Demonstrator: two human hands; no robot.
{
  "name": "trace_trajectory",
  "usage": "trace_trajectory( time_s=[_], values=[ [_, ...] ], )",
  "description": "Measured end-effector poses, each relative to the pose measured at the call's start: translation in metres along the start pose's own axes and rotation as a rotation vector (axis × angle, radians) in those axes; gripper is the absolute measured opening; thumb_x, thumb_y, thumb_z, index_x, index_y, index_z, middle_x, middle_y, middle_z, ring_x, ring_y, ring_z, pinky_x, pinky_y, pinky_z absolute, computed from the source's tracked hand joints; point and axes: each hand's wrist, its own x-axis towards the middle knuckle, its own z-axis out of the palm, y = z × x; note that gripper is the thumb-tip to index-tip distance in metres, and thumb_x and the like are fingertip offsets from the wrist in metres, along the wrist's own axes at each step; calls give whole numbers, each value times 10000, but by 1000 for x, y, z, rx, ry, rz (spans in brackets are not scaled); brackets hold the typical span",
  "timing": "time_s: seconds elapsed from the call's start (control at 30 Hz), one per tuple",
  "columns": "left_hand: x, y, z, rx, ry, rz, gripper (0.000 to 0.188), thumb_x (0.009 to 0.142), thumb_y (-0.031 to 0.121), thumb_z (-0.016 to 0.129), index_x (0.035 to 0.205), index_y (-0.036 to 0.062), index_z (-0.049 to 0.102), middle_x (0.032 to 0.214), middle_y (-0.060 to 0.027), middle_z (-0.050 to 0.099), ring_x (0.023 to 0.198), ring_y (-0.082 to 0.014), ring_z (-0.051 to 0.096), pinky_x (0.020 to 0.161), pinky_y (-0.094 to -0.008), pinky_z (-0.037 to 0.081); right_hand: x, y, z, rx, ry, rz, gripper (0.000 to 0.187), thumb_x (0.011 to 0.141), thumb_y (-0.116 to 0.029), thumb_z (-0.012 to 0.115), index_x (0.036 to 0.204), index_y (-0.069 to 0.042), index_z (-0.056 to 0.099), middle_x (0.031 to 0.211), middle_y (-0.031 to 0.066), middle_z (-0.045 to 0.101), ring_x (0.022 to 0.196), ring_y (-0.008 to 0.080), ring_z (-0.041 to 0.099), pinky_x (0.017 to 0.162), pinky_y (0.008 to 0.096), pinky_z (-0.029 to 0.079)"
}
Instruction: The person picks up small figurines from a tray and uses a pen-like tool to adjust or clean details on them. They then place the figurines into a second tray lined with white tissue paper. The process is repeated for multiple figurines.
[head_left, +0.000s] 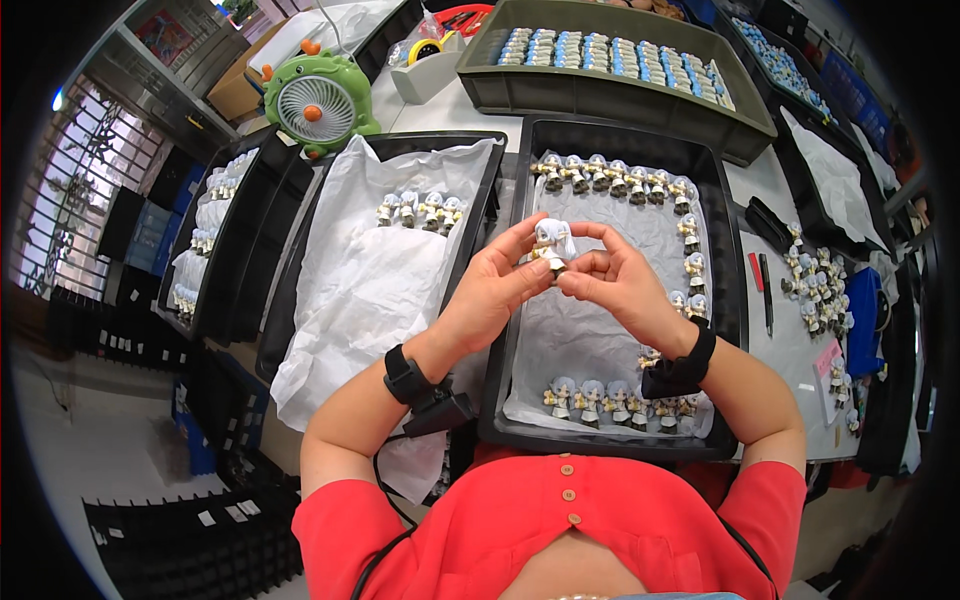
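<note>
Between both hands I hold a small white-haired figurine [552, 246] upright above a black tray. My left hand [502, 274] is closed on its left side, thumb across the lower body. My right hand [612, 268] pinches it from the other side, fingers near the hair and base. Below, the paper-lined black tray [500, 400] has similar figurines [600, 176] standing along its far edge, others down its right side, and a near row [590, 398]. My right wrist partly hides the figurines at the right.
Left of it, another black tray [490, 150] with white paper holds several figurines [420, 212]. A green fan [318, 100] stands behind. An olive bin [620, 105] with rows of blue-and-white pieces is at the back. Loose figurines [820, 285] and a black pen [766, 290] lie at right.
</note>
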Motion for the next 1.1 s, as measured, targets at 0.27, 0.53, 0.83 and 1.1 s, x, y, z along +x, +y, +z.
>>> trace_trajectory(
  time_s=[0.27, 0.53, 0.83, 1.1],
  values=[
    [-1, -14, -3, 269, -76, 18, 599, 843, 70, 631, 1368, 28, 347, 1144, -73, 540, 1039, -155, 547, 869, -301, 463, -2, 8, 9, -834, 44, -605, 645, 723, -59, 732, 1288, -100, 422, 797, 74, 595, 680, 195, 598, 645, 295, 502],
    [-4, -4, 3, 40, -139, 1, 553, 891, 77, 541, 1389, 29, 305, 1185, -75, 527, 1085, -168, 527, 927, -323, 430, -5, 8, 7, -662, 27, -434, 699, 695, -49, 757, 1303, -121, 421, 709, 31, 504, 612, 134, 511, 609, 264, 468],
    [0, -3, -5, -219, -127, -32, 500, 946, 147, 472, 1392, 26, 280, 1266, -102, 484, 1127, -211, 516, 947, -354, 429, -3, 0, 8, -572, 57, -389, 608, 693, -103, 774, 1214, -94, 460, 732, 5, 523, 673, 94, 517, 646, 244, 465],
    [1, -6, -11, -242, -125, -63, 451, 976, 193, 408, 1374, 13, 295, 1223, -101, 502, 1101, -219, 529, 941, -387, 434, -2, 6, 5, -436, 41, -274, 491, 721, -98, 764, 1108, -54, 463, 789, 22, 584, 695, 79, 554, 655, 220, 466]
  ],
)
